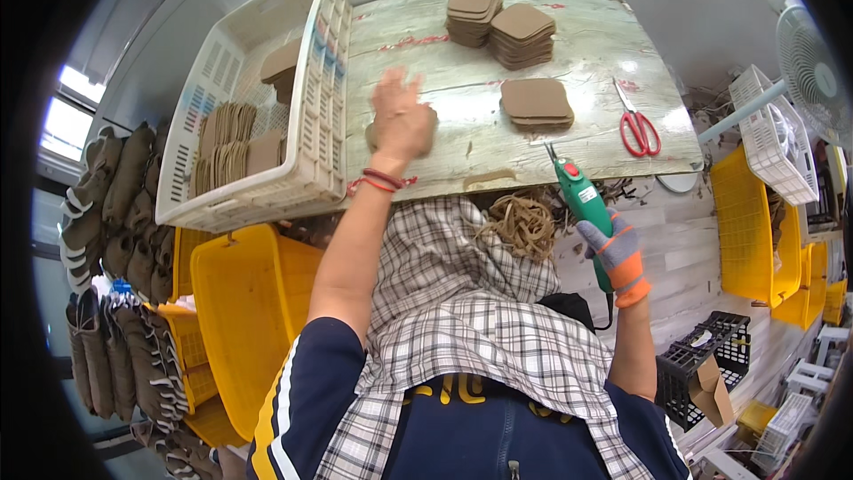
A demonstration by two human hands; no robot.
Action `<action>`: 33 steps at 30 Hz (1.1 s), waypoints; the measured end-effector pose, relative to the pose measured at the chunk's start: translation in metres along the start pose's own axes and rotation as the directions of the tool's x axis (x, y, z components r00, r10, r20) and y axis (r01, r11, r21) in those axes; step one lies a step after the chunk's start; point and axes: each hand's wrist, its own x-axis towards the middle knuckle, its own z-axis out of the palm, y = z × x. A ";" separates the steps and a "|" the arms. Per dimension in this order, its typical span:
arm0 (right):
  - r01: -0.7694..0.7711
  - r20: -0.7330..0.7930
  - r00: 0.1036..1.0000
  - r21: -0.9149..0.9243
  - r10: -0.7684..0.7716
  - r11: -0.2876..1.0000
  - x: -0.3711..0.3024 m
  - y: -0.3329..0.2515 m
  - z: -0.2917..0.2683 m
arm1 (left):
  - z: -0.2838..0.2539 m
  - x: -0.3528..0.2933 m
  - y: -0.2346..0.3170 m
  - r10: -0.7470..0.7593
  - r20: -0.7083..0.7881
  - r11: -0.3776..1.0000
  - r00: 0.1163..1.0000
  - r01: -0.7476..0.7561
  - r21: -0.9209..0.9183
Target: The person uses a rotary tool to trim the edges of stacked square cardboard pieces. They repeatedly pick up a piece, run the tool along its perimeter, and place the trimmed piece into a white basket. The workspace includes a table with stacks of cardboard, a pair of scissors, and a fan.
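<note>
My bare left hand (402, 120) lies flat on the table with its fingers spread. Under its palm is a brown rounded pad (427, 135), mostly hidden by the hand. In a grey and orange glove, my right hand (619, 260) is wrapped round a green corded power tool (582, 198) with a narrow metal tip. The tool points up toward the table's front edge, just below a small pile of brown rounded pads (538, 101). Two taller stacks of similar pads, a left stack (474, 11) and a right stack (522, 34), stand side by side at the back.
Red-handled scissors (636, 124) lie at the table's right. A white plastic crate (311, 116) with brown pads stands at the left. Brown strip offcuts (522, 226) rest on my checked apron. Around are yellow bins (233, 302), a black crate (684, 364) and a fan (813, 71).
</note>
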 end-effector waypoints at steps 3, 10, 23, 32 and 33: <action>-0.001 -0.051 0.999 -0.002 0.000 1.000 0.002 0.008 0.001 | 0.047 0.027 0.057 0.048 0.252 0.990 0.966 -0.014 -0.137; -0.045 -0.080 0.996 -0.066 0.040 0.997 0.003 0.014 -0.001 | 0.103 0.069 0.088 -0.038 0.520 0.965 0.853 0.167 -0.203; 0.173 -0.179 0.965 -0.117 -0.192 0.978 0.008 -0.034 0.030 | 0.000 0.012 0.131 -0.413 0.621 -0.813 0.666 0.038 -0.581; 0.193 -0.164 0.959 -0.213 -0.229 0.958 -0.006 -0.058 0.051 | 0.002 0.009 0.141 -0.357 0.656 -0.921 0.665 -0.135 -0.364; 0.189 -0.172 0.960 -0.182 -0.220 0.965 -0.007 -0.063 0.052 | 0.000 0.007 0.145 -0.343 0.665 -0.927 0.663 -0.123 -0.356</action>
